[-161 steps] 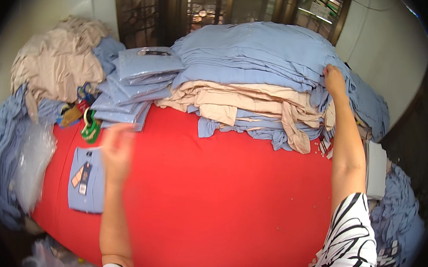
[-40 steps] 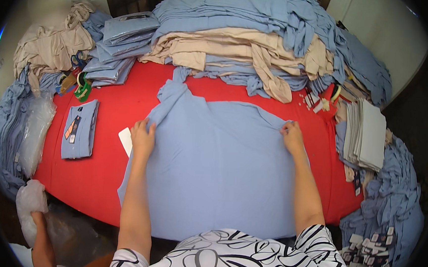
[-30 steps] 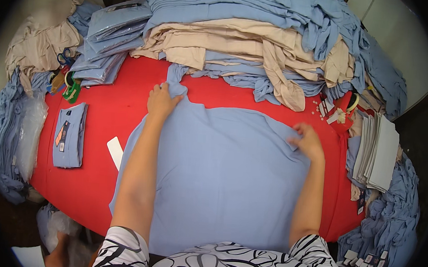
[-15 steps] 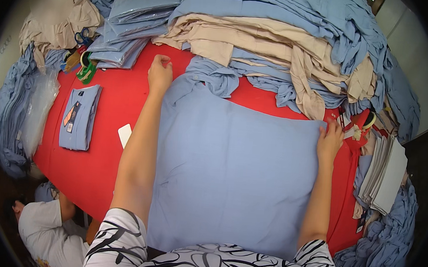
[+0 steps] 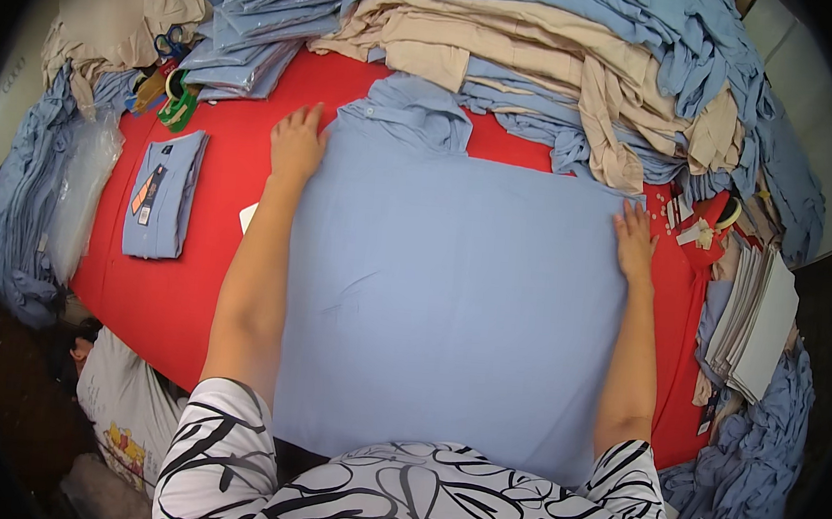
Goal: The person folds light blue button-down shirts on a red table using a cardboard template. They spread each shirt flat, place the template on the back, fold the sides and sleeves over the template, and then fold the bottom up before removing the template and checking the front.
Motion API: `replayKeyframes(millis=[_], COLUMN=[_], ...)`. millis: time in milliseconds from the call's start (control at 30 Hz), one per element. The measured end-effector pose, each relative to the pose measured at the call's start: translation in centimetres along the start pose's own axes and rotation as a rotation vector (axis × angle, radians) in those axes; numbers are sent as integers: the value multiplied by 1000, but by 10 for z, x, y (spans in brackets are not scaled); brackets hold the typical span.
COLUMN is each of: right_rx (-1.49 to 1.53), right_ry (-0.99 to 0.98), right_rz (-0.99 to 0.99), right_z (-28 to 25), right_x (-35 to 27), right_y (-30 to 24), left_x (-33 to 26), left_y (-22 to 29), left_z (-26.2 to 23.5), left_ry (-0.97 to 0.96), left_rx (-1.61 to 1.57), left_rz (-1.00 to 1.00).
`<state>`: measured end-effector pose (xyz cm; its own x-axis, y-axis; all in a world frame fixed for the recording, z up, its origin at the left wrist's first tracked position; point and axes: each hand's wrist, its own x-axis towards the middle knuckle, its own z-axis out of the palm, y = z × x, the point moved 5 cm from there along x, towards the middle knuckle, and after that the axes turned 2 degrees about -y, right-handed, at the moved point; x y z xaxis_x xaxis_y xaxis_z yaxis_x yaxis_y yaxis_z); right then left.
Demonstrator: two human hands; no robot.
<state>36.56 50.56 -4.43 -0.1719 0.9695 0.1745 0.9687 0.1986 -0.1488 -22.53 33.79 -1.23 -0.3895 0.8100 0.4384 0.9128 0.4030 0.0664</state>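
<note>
A light blue shirt (image 5: 452, 301) lies spread out on the red table, its body mostly smooth with a few creases left of centre. Its collar end (image 5: 407, 114) is bunched at the far side, with a small button showing. My left hand (image 5: 297, 145) rests at the shirt's far left edge, fingers apart. On the right edge, my right hand (image 5: 635, 244) lies with fingers stretched out over the cloth. A folded blue shirt (image 5: 162, 198) with tags sits to the left. Part of a white card (image 5: 247, 217) shows beside my left forearm.
The red tabletop (image 5: 231, 150) carries stacked blue and beige garments (image 5: 509, 35) along its back. Bagged shirts (image 5: 257, 51), a green tape dispenser (image 5: 177, 108) and blue scissors (image 5: 169, 42) are back left. White cards (image 5: 752, 317) stand at right. Another person (image 5: 126, 403) is low at the left.
The shirt lies flatter, its far edge straighter and collar end more spread. My left hand has shifted left, and my right hand has flattened on the edge. The other person has bent lower.
</note>
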Motion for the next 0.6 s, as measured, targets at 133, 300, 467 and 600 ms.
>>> replayKeyframes(millis=[133, 300, 467, 600], right_rx=[74, -162, 242, 211], right_ry=[23, 127, 226, 99], right_rz=[18, 106, 131, 407], right_z=[-46, -30, -29, -59], right_x=[-75, -190, -181, -216], right_y=[15, 14, 47, 55], left_x=[-78, -144, -137, -199], left_y=[-3, -8, -36, -54], left_z=[-54, -44, -36, -53], left_ry=[-221, 4, -16, -82], left_rx=[-218, -144, -243, -61], left_rz=[-148, 177, 83, -292])
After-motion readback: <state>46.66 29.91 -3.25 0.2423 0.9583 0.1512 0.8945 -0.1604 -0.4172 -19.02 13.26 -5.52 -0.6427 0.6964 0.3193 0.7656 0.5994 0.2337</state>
